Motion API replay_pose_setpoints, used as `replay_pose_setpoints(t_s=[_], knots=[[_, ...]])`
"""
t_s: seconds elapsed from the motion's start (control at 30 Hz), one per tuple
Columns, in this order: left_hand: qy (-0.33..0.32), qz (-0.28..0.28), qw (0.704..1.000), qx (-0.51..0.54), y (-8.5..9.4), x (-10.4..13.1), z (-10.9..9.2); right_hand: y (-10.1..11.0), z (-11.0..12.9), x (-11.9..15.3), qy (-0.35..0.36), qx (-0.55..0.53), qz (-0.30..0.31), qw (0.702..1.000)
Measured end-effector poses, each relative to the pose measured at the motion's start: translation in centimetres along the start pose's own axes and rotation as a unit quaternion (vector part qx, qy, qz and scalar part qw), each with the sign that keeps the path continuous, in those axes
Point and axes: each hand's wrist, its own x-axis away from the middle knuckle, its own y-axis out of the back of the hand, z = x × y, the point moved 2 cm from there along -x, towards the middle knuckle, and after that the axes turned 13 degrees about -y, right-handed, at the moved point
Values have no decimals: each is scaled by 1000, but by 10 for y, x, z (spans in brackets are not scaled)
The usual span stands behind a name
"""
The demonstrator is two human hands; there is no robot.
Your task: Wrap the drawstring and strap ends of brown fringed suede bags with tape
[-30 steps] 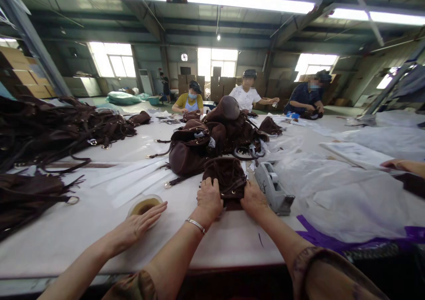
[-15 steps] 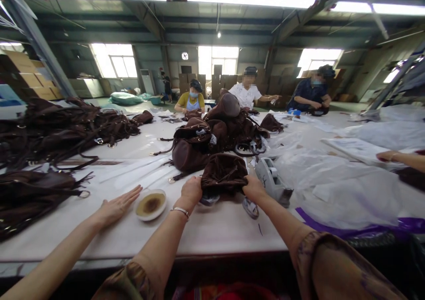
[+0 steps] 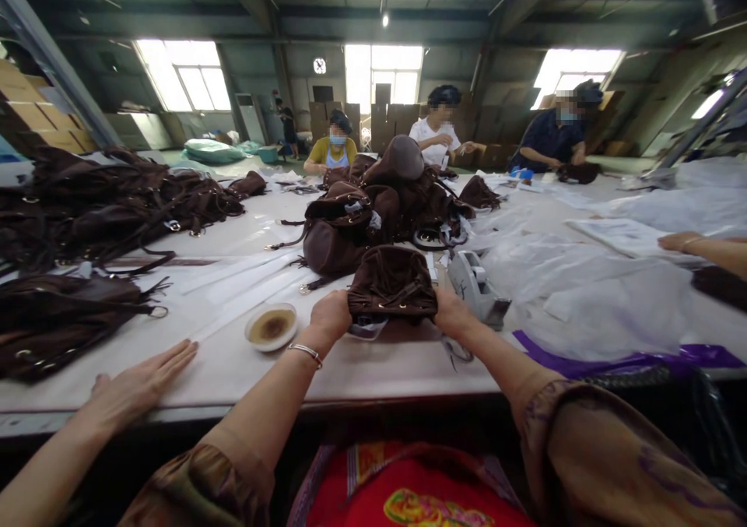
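While curled, hands (image 3: pixel 331 314) (image 3: pixel 453 314) grip a bag (image 3: pixel 392 282).

Got one dark brown bag with gold eyelets (image 3: pixel 392 282) front and centre, one round white dish (image 3: pixel 269 346), one grey tape dispenser (image 3: pixel 468 284), one round white clock (image 3: pixel 319 65), three co-workers (image 3: pixel 331 153) opposite. Heaped brown bags (image 3: pixel 128 204) overlap too much to count, tbh.

left hand (image 3: pixel 331 314), right hand (image 3: pixel 452 314): fingertips hidden by brown bag (image 3: pixel 392 279). co-worker's forearm (image 3: pixel 724 254) cropped at right edge.
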Motion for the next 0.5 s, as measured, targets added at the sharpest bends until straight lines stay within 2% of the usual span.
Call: replay_pose_setpoints(t_s=[0.1, 0.2, 0.3, 0.4, 0.5], knots=[[-7, 13, 1000, 5, -16, 12, 12, -6, -2, 14, 19, 18, 12, 1000], [-7, 13, 1000, 16, -20, 31, 18, -14, -2, 25, 19, 30, 16, 999], [-12, -3, 999, 35, -20, 41, 14, -17, -4, 29, 9, 35, 15, 999], [-70, -68, 992, 79, -16, 49, 12, -19, -7, 28, 1, 24, 11, 1000], [-155, -145, 966, 148, -10, 57, 14, -23, -10, 26, -5, 6, 11, 1000]])
